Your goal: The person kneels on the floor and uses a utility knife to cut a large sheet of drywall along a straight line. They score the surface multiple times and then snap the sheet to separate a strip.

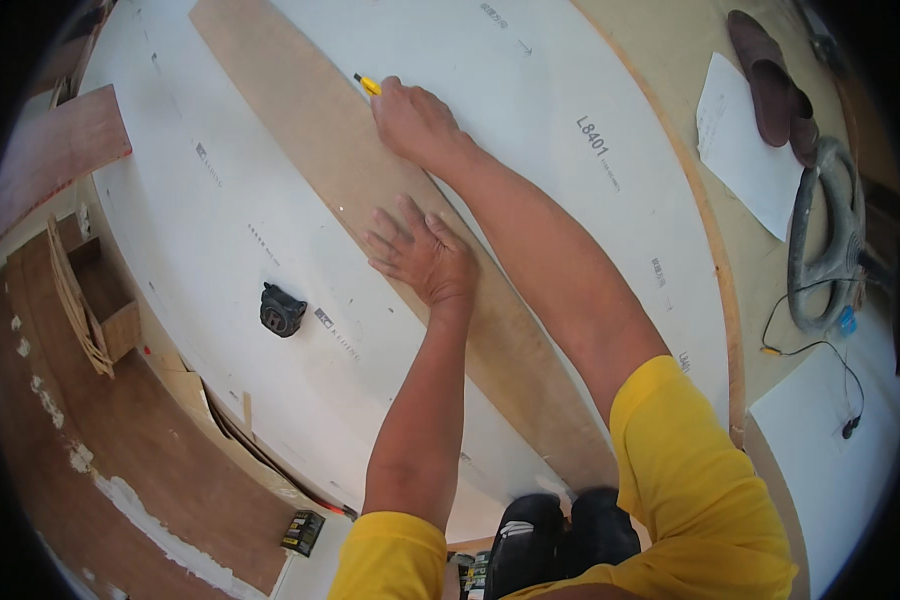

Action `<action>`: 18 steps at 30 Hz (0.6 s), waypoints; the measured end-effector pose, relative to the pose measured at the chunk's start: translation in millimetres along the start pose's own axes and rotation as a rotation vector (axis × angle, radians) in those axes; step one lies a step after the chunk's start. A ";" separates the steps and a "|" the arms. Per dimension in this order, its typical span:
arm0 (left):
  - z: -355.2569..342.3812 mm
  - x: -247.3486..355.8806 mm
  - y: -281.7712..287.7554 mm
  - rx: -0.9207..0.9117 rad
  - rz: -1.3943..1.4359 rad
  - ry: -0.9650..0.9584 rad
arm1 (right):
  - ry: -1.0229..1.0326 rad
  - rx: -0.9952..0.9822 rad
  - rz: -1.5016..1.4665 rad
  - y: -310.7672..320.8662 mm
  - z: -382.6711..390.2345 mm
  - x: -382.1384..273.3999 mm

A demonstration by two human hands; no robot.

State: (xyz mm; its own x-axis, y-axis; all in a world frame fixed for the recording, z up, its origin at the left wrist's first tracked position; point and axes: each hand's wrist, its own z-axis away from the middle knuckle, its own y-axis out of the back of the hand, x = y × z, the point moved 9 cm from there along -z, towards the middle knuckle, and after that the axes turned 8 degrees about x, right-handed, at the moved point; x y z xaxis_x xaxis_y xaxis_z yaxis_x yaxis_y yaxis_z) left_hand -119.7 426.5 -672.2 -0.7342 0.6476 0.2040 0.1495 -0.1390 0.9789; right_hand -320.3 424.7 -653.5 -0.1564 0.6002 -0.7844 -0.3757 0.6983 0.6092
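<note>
The long brown strip [300, 120] lies flat on a large white sheet [570, 220], running from its far end down to its near end by the person's dark-clad legs [530, 545]. The left hand [422, 255] rests palm down on the strip about midway along, its fingers spread wide and holding nothing. Farther along, at the strip's right edge, the right hand [415, 122] is closed around a slim yellow tool [369, 86], whose dark tip points toward the strip's far end; whether the tip touches the strip cannot be told. To the left of the strip, well apart from it, a black tape measure [283, 310] sits on the white sheet, and farther left stands an open wooden box [105, 295]. Far to the right of the strip, beyond the white sheet's curved-looking edge, lie a white paper [745, 150], a pair of dark brown shoes [768, 95] partly over it, and a grey looped object [810, 275].
</note>
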 end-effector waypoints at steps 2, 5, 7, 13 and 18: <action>0.1 -1.8 -2.4 -0.013 0.004 0.009 | -0.017 0.019 -0.006 -3.9 -5.8 -0.5; 0.1 -2.5 -3.3 -0.025 -0.040 -0.004 | -0.070 -0.008 0.010 -11.8 -11.9 0.6; -0.1 -2.4 -1.8 -0.019 -0.024 -0.003 | -0.117 -0.050 0.018 -15.1 -12.9 2.5; -1.2 -0.7 -0.7 -0.028 0.011 0.000 | -0.089 -0.092 0.091 -11.2 -13.6 -8.3; 0.7 0.0 -0.4 -0.061 0.015 0.000 | -0.104 -0.144 0.184 -13.3 -14.7 -16.3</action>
State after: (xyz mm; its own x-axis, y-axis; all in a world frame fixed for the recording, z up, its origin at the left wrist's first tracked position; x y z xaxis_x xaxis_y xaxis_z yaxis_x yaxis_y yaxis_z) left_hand -119.3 427.0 -672.5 -0.7318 0.6454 0.2190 0.1200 -0.1942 0.9736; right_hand -326.2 399.9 -650.5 -0.1422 0.7543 -0.6410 -0.4773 0.5151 0.7120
